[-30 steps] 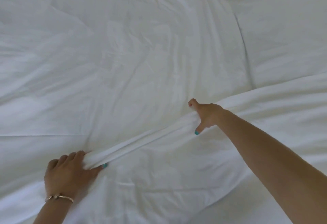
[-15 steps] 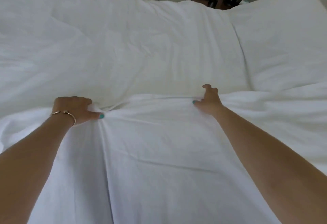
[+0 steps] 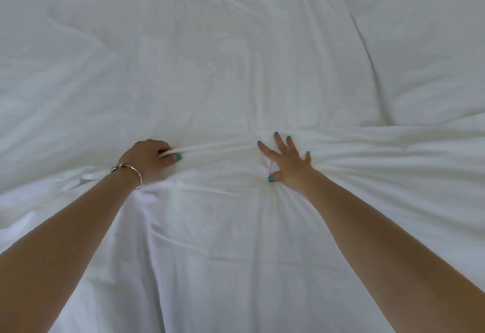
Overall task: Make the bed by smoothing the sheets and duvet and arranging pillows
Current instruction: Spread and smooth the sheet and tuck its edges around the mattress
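White sheet (image 3: 236, 227) spread over near half of bed, top edge bunched mid-bed. Left hand (image 3: 149, 158) pinching that edge, fingers curled round fold; bracelet (image 3: 131, 175) on wrist. Right hand (image 3: 286, 159) flat on sheet, fingers splayed. Duvet (image 3: 183, 56) beyond, pillow (image 3: 425, 43) far right.

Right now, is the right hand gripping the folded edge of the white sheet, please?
No, the right hand lies spread flat, fingers straight, pressing the white sheet; only the left hand grips its edge.
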`<state>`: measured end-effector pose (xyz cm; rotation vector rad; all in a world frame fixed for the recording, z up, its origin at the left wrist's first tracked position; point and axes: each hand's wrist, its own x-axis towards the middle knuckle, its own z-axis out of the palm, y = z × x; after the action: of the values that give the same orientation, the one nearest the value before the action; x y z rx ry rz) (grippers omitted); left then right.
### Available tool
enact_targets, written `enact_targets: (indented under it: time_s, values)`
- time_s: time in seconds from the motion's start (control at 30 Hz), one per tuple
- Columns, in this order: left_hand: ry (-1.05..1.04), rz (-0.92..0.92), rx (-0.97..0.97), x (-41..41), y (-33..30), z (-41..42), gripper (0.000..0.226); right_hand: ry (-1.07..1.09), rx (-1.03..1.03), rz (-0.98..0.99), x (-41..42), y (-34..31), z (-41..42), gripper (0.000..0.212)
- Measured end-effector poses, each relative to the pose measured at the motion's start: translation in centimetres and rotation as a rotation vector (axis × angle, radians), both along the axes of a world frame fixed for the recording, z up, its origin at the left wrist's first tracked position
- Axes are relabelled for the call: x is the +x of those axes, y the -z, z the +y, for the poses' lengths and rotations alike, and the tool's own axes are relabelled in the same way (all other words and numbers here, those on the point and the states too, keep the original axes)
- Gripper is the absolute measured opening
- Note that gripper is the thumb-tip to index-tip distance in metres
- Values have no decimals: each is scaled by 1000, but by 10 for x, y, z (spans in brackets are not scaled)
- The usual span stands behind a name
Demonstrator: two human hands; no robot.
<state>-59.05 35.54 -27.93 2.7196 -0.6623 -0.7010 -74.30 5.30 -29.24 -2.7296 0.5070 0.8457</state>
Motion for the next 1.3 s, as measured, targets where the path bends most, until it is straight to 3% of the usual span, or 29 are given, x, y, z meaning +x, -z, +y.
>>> enact_targets:
  time_s: [0.07,0.2,0.27,0.37,0.43,0.5,0.57,0.6,0.67,0.77,0.93,1.13,1.3]
  values:
    - [-1,-43,-11,12,-4,-3,29,20,-87,15,1,1,8,102]
    - [-10,-379,90,39,-15,-25,19,126,-365,-140,-11,4,30,111]
    - [-47,-394,232,36,0,-28,22,75,-407,-294,-28,3,36,99]
    - [-258,-392,312,19,26,-33,33,-58,-311,-521,-68,5,39,67]
    - [-242,-492,274,2,24,-53,34,-89,-248,-418,-89,-3,30,55]
    - [-47,-522,38,-32,14,-86,41,-48,-180,-219,-107,-16,8,65]
    - [182,-379,-256,-87,6,-124,37,37,-168,-103,-119,-23,-20,59]
    - [257,-238,-279,-117,5,-144,43,88,-184,-65,-122,-25,-34,56]
    - [284,14,-72,-167,7,-181,67,183,-220,23,-129,-28,-58,57]
    - [158,28,170,-199,23,-211,89,288,-261,126,-139,-27,-96,64]
    - [38,-125,183,-177,38,-235,86,255,-281,64,-153,-17,-132,69]
    - [9,-125,262,-147,43,-258,80,200,-201,-59,-162,13,-144,66]
    - [-29,-177,247,-214,31,-227,62,186,-146,-22,-163,11,-147,66]
